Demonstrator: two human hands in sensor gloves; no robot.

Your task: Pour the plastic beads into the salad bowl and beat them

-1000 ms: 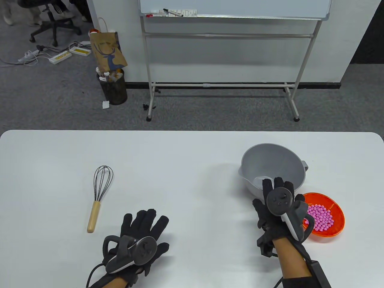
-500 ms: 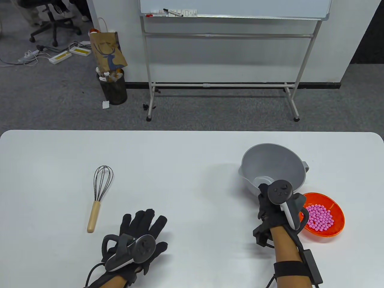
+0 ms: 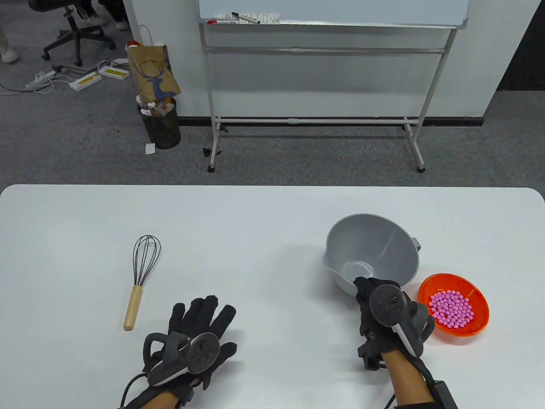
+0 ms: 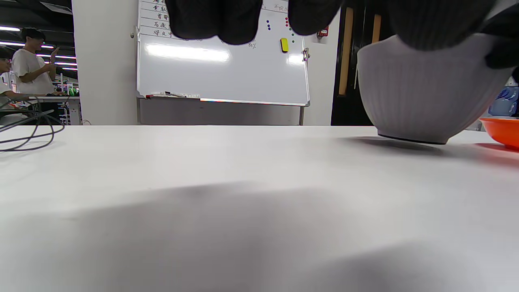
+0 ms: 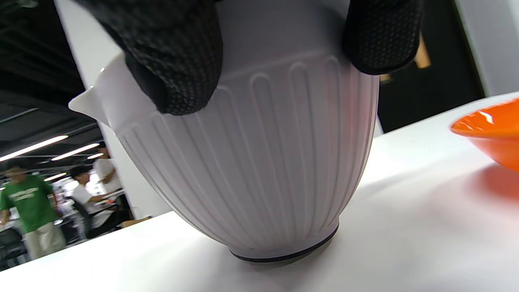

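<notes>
The right hand grips the near rim of the grey salad bowl, fingers curled over the edge; the right wrist view shows fingertips pressed on the ribbed outer wall. The bowl sits tilted toward the person on the white counter, its base ring partly lifted. The left hand lies flat and relaxed on the counter, fingers spread, holding nothing.

The pink plastic beads are all in the orange dish, just beside the bowl on its right. The whisk lies well apart on the left, untouched.

Risks, as I judge them: the bowl is held at 1 rim point only, so a quick pull could tip it or let it slip. It is also close enough to the dish that a swing to the right could knock the dish and scatter beads.

Whether bowl and dish touch cannot be told. The thumb's place inside the bowl is hidden by the tracker. The left wrist view cuts off the bowl's rim behind gloved fingers.
</notes>
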